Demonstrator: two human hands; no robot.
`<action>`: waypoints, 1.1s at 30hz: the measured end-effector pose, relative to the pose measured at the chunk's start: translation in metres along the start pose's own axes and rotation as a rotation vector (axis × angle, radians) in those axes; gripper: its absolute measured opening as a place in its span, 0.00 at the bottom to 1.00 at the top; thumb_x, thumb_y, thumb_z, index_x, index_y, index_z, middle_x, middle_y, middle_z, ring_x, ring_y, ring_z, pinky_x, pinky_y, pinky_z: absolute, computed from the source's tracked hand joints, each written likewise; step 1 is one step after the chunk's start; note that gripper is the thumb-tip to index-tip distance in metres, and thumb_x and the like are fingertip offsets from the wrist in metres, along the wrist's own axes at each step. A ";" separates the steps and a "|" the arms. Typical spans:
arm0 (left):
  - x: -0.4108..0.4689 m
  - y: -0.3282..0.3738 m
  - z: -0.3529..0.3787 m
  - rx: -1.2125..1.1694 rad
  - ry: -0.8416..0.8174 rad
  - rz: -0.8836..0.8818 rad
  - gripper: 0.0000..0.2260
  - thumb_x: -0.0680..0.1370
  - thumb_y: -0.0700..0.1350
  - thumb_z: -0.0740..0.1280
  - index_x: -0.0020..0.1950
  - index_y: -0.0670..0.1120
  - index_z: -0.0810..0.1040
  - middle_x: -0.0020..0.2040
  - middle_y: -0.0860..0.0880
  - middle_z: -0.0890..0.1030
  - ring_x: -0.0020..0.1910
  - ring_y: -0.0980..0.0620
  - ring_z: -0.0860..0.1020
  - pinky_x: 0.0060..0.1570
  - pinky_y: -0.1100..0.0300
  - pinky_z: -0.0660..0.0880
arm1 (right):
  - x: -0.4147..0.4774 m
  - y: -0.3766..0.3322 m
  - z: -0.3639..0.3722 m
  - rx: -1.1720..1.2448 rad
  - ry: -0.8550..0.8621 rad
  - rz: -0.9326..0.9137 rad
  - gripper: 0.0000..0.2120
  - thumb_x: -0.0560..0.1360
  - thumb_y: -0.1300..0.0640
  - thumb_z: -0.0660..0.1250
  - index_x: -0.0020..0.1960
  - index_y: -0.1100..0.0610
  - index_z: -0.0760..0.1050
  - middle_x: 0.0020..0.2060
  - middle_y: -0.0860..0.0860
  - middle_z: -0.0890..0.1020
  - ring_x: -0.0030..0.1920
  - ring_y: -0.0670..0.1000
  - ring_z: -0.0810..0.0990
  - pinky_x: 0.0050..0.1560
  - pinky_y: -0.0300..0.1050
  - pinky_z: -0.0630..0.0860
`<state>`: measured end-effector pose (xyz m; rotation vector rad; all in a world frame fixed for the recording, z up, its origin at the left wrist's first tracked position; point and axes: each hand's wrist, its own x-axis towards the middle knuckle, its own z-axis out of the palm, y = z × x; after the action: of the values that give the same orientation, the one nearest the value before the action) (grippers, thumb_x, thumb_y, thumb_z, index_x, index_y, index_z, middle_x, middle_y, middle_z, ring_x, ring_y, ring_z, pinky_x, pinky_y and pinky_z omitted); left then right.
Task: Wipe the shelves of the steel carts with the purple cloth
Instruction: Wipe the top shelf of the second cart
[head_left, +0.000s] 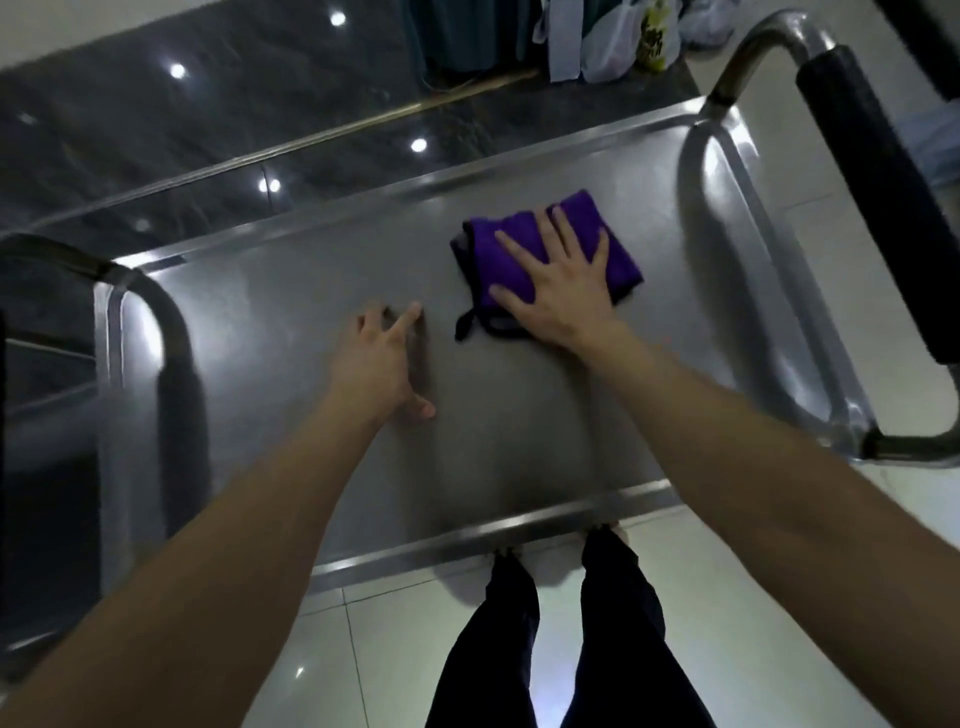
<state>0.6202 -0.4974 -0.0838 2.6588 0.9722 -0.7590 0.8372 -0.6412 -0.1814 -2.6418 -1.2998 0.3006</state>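
Observation:
A steel cart's top shelf (291, 322) fills the middle of the head view. A folded purple cloth (618, 249) with a dark edge and a small black loop lies on the shelf, right of centre. My right hand (561, 280) presses flat on the cloth with fingers spread and straight. My left hand (387, 358) rests on the bare steel to the left of the cloth, fingers spread, holding nothing.
The cart has a raised rim and a tubular handle with a black grip (872, 187) at the right end. Another steel frame (130, 291) stands at the left. A dark glossy surface (208, 119) lies behind, with plastic bags (623, 47) beyond it. My legs (566, 634) stand on pale tiles.

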 end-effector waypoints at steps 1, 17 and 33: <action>0.001 -0.002 0.003 0.007 0.018 0.002 0.67 0.59 0.66 0.87 0.88 0.60 0.51 0.84 0.44 0.59 0.81 0.39 0.61 0.74 0.41 0.71 | 0.039 -0.003 -0.004 -0.002 -0.024 0.021 0.39 0.77 0.22 0.47 0.84 0.34 0.47 0.86 0.54 0.49 0.86 0.60 0.44 0.76 0.80 0.43; -0.009 -0.003 0.008 -0.032 0.054 -0.012 0.64 0.60 0.63 0.87 0.88 0.62 0.53 0.85 0.46 0.59 0.83 0.41 0.59 0.74 0.35 0.72 | -0.214 -0.070 0.053 -0.031 0.042 -0.198 0.38 0.79 0.27 0.57 0.85 0.38 0.52 0.87 0.56 0.46 0.86 0.60 0.46 0.76 0.79 0.48; -0.044 -0.105 0.019 -0.036 0.052 -0.246 0.65 0.59 0.72 0.84 0.86 0.56 0.52 0.81 0.41 0.58 0.82 0.37 0.59 0.75 0.26 0.63 | -0.130 -0.105 0.050 -0.071 0.025 -0.127 0.37 0.79 0.26 0.54 0.85 0.36 0.53 0.86 0.55 0.51 0.86 0.59 0.47 0.75 0.81 0.47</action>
<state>0.5158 -0.4480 -0.0789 2.5699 1.3311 -0.7148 0.6672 -0.6777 -0.1902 -2.5958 -1.4886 0.2063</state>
